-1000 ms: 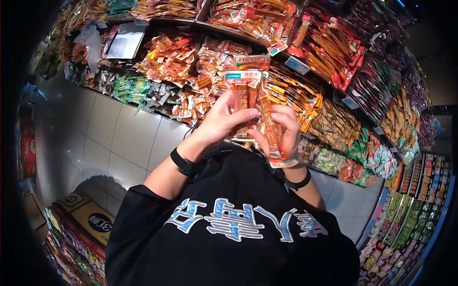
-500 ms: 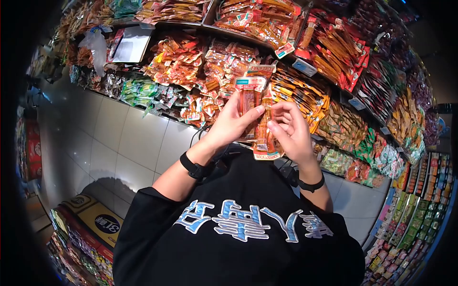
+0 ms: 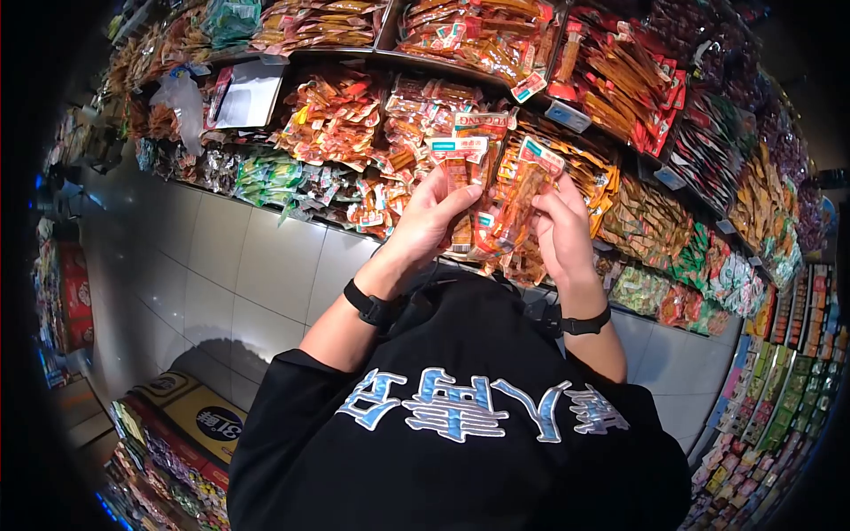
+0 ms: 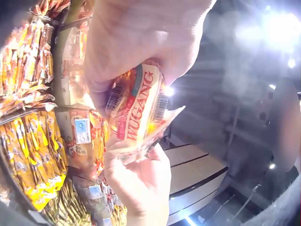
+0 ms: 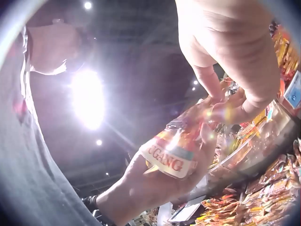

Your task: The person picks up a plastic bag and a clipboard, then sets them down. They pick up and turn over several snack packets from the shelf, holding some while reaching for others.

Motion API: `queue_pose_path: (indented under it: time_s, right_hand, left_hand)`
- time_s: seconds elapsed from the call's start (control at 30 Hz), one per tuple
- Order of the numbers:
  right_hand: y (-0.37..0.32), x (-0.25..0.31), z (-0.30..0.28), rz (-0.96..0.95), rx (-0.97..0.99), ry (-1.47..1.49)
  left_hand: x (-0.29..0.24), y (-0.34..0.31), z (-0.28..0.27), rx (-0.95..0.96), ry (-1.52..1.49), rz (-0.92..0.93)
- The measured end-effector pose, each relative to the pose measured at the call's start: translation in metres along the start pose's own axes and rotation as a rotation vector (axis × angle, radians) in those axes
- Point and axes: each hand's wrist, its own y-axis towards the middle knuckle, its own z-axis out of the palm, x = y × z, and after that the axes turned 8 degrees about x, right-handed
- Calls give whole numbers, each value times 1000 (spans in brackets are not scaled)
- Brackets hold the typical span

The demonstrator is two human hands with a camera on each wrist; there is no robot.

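Observation:
Several red-and-orange snack packs point(image 3: 460, 168) are gripped by my left hand point(image 3: 423, 221), its thumb lying across their front. To their right, my right hand point(image 3: 567, 234) pinches another pack point(image 3: 521, 190) by its edge; this pack tilts and overlaps the others. In the left wrist view, a pack end point(image 4: 142, 103) marked WUGANG shows below the left hand point(image 4: 146, 40), with the right hand point(image 4: 140, 183) beyond it. The right wrist view shows the right hand point(image 5: 230, 52) with thumb and fingers on the packs point(image 5: 171, 150), and the left hand point(image 5: 150, 181) around them.
Bins of bagged snacks point(image 3: 328, 115) curve around the front, with price tags point(image 3: 567, 115) on their edges. A white sheet point(image 3: 248, 93) and a clear plastic bag point(image 3: 181, 102) are at the upper left. Tiled floor point(image 3: 212, 239) lies below; a yellow-and-brown display point(image 3: 199, 411) stands at lower left.
The pack at the right hand has turned and moved rightward, fanning out from the left hand's packs. The right hand has shifted right and now pinches its edge.

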Motion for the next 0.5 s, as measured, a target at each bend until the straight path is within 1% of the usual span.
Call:
queue_pose_path:
  time_s: [0.07, 0.1, 0.13, 0.17, 0.2, 0.23, 0.33, 0.37, 0.47, 0.5]
  right_hand:
    - [0, 3, 5, 6, 8, 53]
    - [0, 4, 7, 10, 11, 79]
    - [2, -4, 5, -39, -9, -15]
    - [6, -18, -2, -88, -29, -108]
    - [8, -28, -4, -136, -50, -203]
    - [7, -32, -6, -150, -24, -350]
    - [4, -38, -1, -192, -95, -649]
    - [5, -40, -1, -92, -71, -488]
    - [8, -45, 1, -299, 37, -690]
    - [4, -44, 1, -273, -32, -806]
  left_hand:
    - [1, -1, -3, 33, 33, -30]
    - [3, 0, 0, 24, 28, -5]
    - [3, 0, 3, 38, 47, 20]
    - [1, -1, 4, -13, 148, -37]
    - [7, 1, 2, -28, 177, -30]
    - [12, 3, 2, -42, 207, -24]
    - [15, 2, 11, -94, 264, 30]
    - [13, 1, 15, -85, 399, 45]
    - [24, 5, 3, -66, 249, -25]
    - [20, 4, 3, -84, 387, -44]
